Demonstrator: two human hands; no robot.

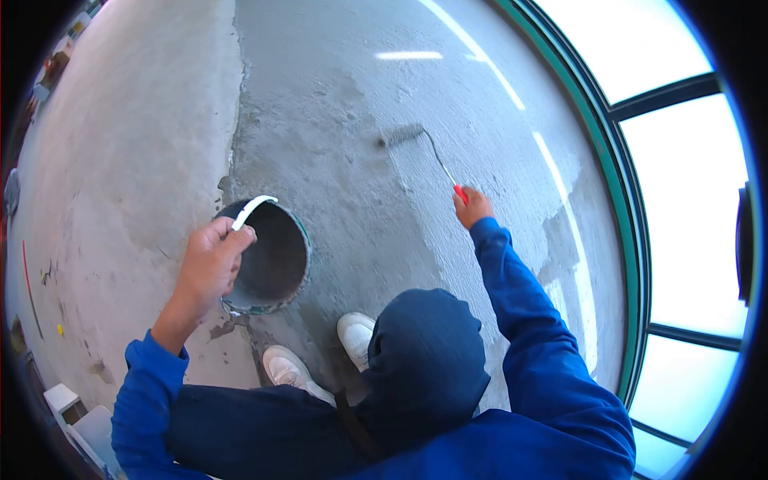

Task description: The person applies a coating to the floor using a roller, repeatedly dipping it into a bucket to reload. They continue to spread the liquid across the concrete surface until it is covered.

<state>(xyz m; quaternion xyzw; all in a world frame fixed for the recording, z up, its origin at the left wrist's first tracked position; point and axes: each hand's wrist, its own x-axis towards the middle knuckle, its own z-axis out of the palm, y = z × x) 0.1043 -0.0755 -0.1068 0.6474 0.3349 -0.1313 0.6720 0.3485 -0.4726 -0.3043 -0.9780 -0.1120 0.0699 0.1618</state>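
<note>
The left hand [210,264] grips the white handle [250,211] of a bucket [272,256], while the right hand [472,208] closes its fingers around a roller [402,134] on the wet floor [336,144].

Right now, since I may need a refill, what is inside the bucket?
The bucket shows only a dark grey inside, no tool. The left hand on its handle covers the near rim, and shadow hides any liquid level.
</note>
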